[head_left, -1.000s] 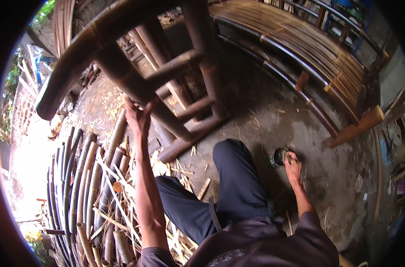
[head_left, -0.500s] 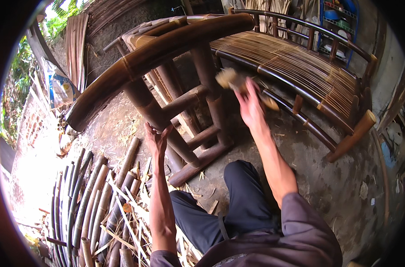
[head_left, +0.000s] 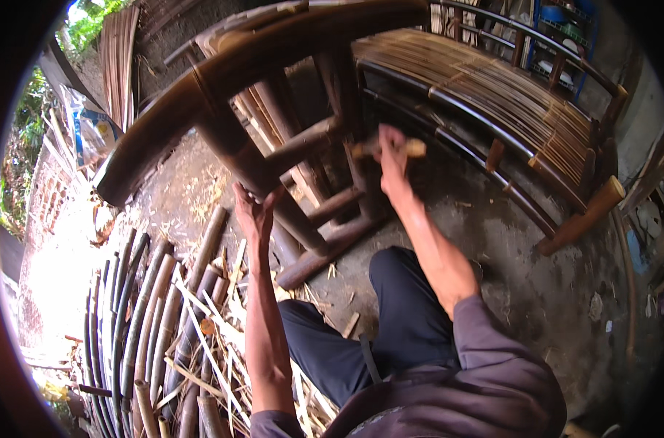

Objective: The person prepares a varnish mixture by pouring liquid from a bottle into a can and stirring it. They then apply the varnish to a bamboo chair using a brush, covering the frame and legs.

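A large dark-brown bamboo furniture frame (head_left: 233,150) stands tilted in front of me, with thick posts, crossbars and a long curved top rail. My left hand (head_left: 254,212) cups one thick post from below, thumb on one side and fingers on the other. In my right hand (head_left: 392,157) is what looks like a brush with a pale wooden handle (head_left: 415,148). Its handle end sticks out to the right of the fist, while the other end points left at the frame's right post. Blur hides whether it touches the post.
A slatted bamboo bench (head_left: 485,87) stands at the back right. Cut bamboo poles (head_left: 153,314) and pale strips pile up at the lower left. A blue rack (head_left: 558,36) holds bowls at the far right. A printed sack (head_left: 91,131) leans at the left.
My right hand has moved slightly left with the brush, which has turned to lie nearly level near the frame's right post. The left hand stays on its post; the view has shifted slightly.
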### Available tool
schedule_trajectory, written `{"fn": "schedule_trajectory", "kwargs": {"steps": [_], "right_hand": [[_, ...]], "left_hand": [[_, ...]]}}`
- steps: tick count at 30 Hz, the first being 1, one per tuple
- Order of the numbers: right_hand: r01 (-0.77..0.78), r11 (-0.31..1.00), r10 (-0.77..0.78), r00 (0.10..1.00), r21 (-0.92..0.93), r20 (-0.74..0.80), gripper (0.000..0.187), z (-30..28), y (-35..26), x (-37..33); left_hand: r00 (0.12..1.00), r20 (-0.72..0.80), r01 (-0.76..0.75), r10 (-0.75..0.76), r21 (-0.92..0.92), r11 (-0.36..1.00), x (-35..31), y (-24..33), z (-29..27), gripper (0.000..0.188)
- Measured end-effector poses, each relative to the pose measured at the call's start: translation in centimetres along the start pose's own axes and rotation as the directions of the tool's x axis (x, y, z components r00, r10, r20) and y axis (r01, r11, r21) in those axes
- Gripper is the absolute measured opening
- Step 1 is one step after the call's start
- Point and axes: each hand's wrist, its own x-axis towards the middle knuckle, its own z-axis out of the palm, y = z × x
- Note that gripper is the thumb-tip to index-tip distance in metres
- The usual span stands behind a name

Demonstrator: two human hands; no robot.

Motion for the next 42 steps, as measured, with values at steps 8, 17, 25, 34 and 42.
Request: {"fn": "schedule_trajectory", "kwargs": {"steps": [8, 17, 25, 34, 42], "right_hand": [[0.154, 0.908, -0.189, 0.980, 0.390, 0.055, 0.035, 2.5, -4.2, -0.6], [-0.192, 0.981, 0.189, 0.965, 0.004, -0.184, 0.028, -8.6, 21.5, -4.7], [-0.259, 0.960, 0.280, 0.912, 0.111, -0.299, 0.022, -11.2, 25.2, -7.2], [0.400, 0.749, -0.181, 0.890, -0.528, 0.418, 0.016, -13.0, 26.5, -11.5], [0.681, 0.423, -0.093, 0.688, -0.598, 0.719, 0.032, -11.9, 18.6, -6.7]], "left_hand": [[0.994, 0.078, 0.072, -0.072, 0.008, 0.997, -0.1, 0.4, -0.7, 0.065], [0.996, 0.084, 0.021, -0.012, -0.116, 0.993, 0.1, -0.3, -1.2, 0.072], [0.990, 0.134, 0.066, -0.053, -0.098, 0.993, 0.3, 2.8, 0.2, 0.077], [0.983, 0.164, 0.090, -0.086, -0.021, 0.996, 0.4, 1.2, -1.2, 0.079], [0.986, 0.155, 0.060, -0.057, -0.010, 0.998, 0.5, 1.8, -0.3, 0.074]]}}
